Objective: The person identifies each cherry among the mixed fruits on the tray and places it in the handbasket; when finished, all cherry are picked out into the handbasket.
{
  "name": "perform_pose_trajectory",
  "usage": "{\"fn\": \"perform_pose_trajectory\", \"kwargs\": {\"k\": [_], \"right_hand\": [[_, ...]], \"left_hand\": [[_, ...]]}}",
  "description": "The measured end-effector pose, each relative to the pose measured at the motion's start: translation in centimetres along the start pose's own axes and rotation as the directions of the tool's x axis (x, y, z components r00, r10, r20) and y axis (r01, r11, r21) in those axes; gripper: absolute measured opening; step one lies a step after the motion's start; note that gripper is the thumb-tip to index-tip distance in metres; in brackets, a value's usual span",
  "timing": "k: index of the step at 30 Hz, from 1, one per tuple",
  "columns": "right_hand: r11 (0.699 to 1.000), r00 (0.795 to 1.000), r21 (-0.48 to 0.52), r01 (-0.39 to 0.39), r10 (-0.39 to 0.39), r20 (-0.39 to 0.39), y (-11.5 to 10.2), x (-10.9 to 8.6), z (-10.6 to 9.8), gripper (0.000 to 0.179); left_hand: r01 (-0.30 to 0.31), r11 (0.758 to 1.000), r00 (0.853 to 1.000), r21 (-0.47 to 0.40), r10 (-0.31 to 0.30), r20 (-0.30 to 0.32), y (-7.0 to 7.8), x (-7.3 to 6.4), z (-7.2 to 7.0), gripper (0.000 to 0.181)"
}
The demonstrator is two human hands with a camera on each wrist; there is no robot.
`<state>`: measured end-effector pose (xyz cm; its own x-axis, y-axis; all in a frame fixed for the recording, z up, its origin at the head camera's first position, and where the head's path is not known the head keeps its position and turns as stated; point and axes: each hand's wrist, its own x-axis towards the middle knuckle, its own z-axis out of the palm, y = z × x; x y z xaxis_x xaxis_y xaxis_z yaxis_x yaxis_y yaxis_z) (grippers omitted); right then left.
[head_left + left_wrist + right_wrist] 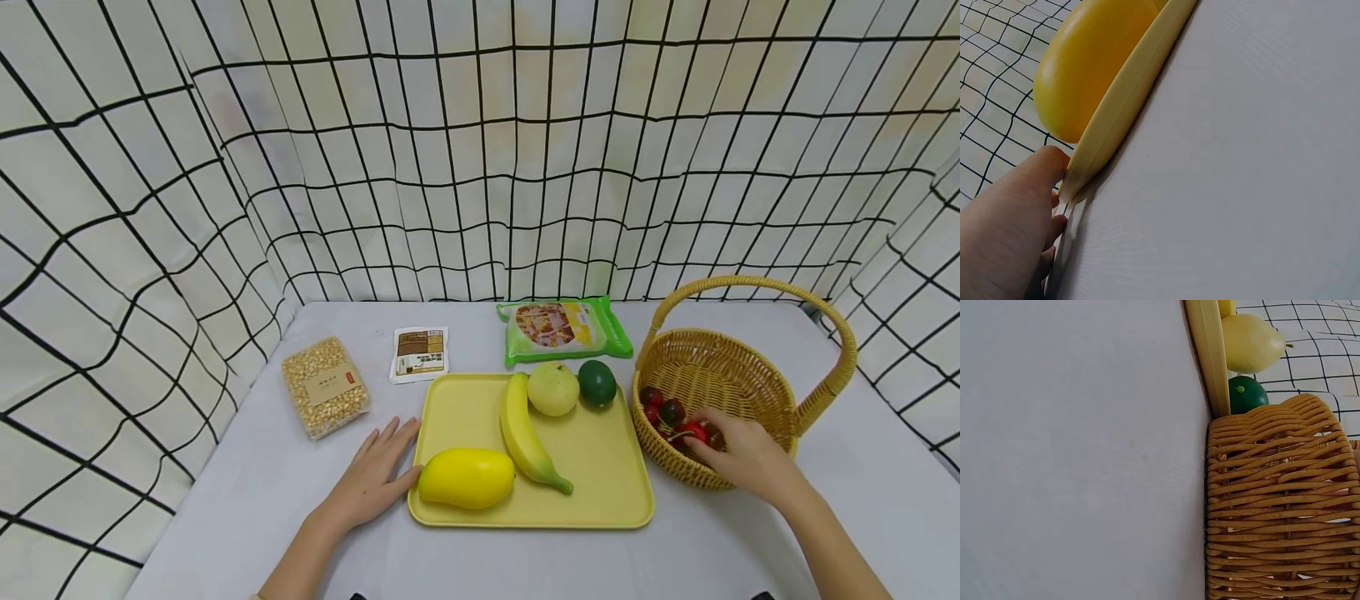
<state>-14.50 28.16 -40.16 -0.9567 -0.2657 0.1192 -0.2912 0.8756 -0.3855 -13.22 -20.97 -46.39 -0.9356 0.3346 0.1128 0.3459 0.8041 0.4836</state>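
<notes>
My left hand [378,467] rests on the table with its fingers straight, the thumb touching the left edge of the yellow tray [600,510]. On the tray lie a yellow mango [467,478], a banana [525,433], a pale yellow-green pear [553,388] and a dark green fruit [596,383]. My right hand [742,454] reaches into the wicker basket [750,354], fingers and thumb pinching a bright red cherry [695,431] with a stem. Darker cherries [652,397] lie beside it. The basket's wall [1285,512] hides most of that hand in the right wrist view.
A bag of corn kernels [326,387] lies at the left, near a small white-and-brown packet [420,354]. Behind the tray is a green food package [566,329]. The basket's tall handle [843,358] arches upward. Black-gridded white cloth [450,167] surrounds the table.
</notes>
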Motion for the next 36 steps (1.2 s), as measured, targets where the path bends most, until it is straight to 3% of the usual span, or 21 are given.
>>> {"fn": "perform_pose_trajectory", "kwargs": {"k": [6, 20, 36], "right_hand": [[0.999, 0.999, 0.028, -0.035, 0.034, 0.018, -0.07, -0.01, 0.01, 0.024], [0.985, 0.979, 0.078, -0.157, 0.145, 0.142, 0.19, 0.46, 0.17, 0.035], [0.986, 0.979, 0.114, -0.125, 0.103, 0.175, 0.16, 0.92, -0.03, 0.033]], "left_hand": [[0.003, 1.0, 1.0, -0.002, -0.003, 0.002, 0.07, 0.02, 0.0, 0.066], [-0.007, 1.0, 1.0, 0.002, 0.007, -0.012, -0.03, -0.08, 0.04, 0.066], [-0.001, 1.0, 1.0, 0.002, 0.001, -0.007, 0.0, -0.02, 0.06, 0.065]]}}
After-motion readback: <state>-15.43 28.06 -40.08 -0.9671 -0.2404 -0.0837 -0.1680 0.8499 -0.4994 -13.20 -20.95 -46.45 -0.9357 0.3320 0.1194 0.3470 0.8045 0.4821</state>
